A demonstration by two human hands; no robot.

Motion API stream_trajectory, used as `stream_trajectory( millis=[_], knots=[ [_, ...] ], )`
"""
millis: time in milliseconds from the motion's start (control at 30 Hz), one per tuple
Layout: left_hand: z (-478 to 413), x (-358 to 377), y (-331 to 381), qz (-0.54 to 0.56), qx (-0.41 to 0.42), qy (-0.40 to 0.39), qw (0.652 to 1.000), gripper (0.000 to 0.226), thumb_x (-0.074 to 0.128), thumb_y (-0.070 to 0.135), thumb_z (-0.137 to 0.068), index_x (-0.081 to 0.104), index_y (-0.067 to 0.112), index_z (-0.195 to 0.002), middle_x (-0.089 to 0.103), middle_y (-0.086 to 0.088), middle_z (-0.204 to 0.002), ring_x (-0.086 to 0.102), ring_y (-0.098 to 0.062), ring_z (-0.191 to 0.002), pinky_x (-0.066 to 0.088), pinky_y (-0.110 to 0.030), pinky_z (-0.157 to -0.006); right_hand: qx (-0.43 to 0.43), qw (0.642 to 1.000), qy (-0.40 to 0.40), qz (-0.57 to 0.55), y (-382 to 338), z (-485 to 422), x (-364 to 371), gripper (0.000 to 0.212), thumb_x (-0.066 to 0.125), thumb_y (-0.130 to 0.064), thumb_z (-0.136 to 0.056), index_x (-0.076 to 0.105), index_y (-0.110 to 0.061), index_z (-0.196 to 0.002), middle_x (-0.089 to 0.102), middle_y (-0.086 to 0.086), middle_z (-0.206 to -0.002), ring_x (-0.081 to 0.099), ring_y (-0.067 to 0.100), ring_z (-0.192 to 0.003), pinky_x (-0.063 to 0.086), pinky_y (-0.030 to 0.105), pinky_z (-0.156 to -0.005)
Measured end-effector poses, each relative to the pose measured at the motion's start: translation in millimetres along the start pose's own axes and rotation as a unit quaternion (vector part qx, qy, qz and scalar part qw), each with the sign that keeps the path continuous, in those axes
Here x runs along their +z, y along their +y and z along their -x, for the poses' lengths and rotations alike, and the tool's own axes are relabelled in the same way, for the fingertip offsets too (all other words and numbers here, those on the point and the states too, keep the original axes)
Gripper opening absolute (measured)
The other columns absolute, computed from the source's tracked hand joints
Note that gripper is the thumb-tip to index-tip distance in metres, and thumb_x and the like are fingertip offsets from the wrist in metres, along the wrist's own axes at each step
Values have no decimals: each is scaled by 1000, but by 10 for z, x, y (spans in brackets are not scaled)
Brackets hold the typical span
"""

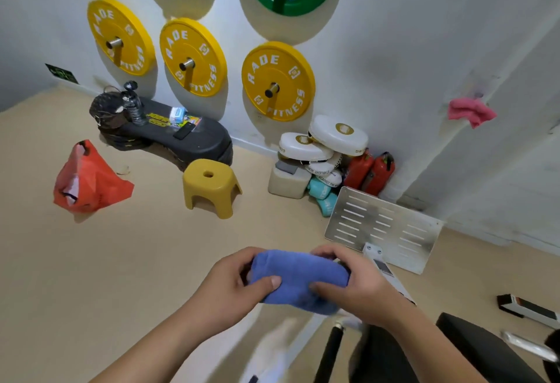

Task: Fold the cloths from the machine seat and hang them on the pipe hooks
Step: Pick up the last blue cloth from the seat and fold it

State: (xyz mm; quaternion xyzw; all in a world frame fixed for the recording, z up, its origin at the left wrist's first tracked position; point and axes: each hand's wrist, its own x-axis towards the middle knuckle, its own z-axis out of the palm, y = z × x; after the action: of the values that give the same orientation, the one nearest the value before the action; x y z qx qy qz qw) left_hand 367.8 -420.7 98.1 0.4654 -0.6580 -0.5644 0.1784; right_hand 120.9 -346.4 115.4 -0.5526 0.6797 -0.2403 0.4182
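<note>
Both forearms rise from the bottom edge of the frame, and the left hand (239, 282) and right hand (353, 287) meet low in the centre around a blue cloth (298, 275), each clasping one end with the thumb on the near face and the fingers curled over the far edge. Bundled into a short, thick pad between the palms, the cloth is held in the air above the beige floor and touches nothing else. It looks like soft terry: light, limp, not slippery and not fragile. I judge it will slump open once the layers are released, so it is best kept pinched at the ends or along the folded edge and draped by its middle. A pink cloth (471, 111) hangs at the right of the frame against the white wall, well apart from the hands; the hook beneath it is covered, and the pipe is hard to tell from the wall. At lower right a dark pad (485, 349), perhaps the machine seat, is cut off by the frame, so whether more cloths lie on it cannot be told. Below the hands a white smear is too blurred to name.
</note>
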Motion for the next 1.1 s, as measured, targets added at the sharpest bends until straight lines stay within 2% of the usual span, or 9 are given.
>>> stream_trajectory(
  millis=[100,200,333,567,667,800,933,1000,1100],
  knots=[
    [-337,-648,25,-32,21,4,999,25,79,17,-81,69,28,-102,74,7,-96,71,-11,-88,59,-23,-76,-59,995,79,26,-417,-465,174,36,76,-14,-82,68,-31,-113,69,-17,-109,66,4,-105,53,20,-90],
    [-726,-1090,217,-129,87,-23,988,48,75,20,-80,58,44,-118,65,28,-111,63,4,-104,53,-11,-83,-59,993,92,51,-737,-809,133,36,75,-19,-84,67,-36,-115,66,-23,-112,61,-5,-108,47,8,-91],
    [-1343,-1211,608,-210,169,-93,958,48,72,25,-80,58,49,-119,62,28,-112,61,-1,-104,51,-14,-85,-20,991,129,22,-779,-1067,-237,36,73,-18,-87,66,-38,-116,65,-27,-112,62,-7,-109,47,7,-91],
    [-2685,-803,1170,-182,185,-164,952,47,74,15,-85,63,55,-107,66,32,-110,64,0,-102,51,-10,-81,46,977,196,-62,-293,-1469,-1107,39,73,-18,-87,64,-48,-109,68,-25,-111,66,-1,-104,50,11,-87],
    [-3317,-623,1451,-160,189,-181,952,54,77,18,-86,57,61,-112,67,30,-107,66,-2,-95,53,-14,-79,54,973,214,-63,-60,-1822,-1578,35,72,-23,-89,63,-50,-109,66,-27,-115,63,-3,-109,48,13,-93],
    [-3950,-299,1952,-137,185,-215,949,45,76,26,-87,58,57,-113,66,29,-109,66,-1,-98,56,-22,-85,68,959,265,-68,71,-2089,-2257,31,69,-15,-90,67,-42,-105,65,-29,-114,60,-7,-111,43,7,-91],
    [-4589,155,2410,-128,198,-239,942,40,76,28,-87,59,54,-113,68,26,-109,67,-2,-100,56,-25,-87,97,937,323,-94,321,-2229,-2920,24,66,-17,-95,62,-37,-108,66,-21,-110,62,2,-101,51,23,-90],
    [-4943,439,2596,-130,210,-246,937,39,75,30,-87,60,52,-116,69,25,-108,67,-4,-99,56,-27,-87,115,929,339,-91,501,-2323,-3210,23,64,-20,-97,60,-40,-107,65,-23,-107,62,-1,-95,50,23,-84],
    [-5491,902,2886,-122,233,-253,931,35,75,25,-87,64,50,-109,69,28,-102,66,0,-94,53,-17,-79,141,912,375,-92,776,-2437,-3670,23,65,-25,-95,60,-45,-106,65,-23,-106,63,-1,-94,52,26,-85]
  ],
)
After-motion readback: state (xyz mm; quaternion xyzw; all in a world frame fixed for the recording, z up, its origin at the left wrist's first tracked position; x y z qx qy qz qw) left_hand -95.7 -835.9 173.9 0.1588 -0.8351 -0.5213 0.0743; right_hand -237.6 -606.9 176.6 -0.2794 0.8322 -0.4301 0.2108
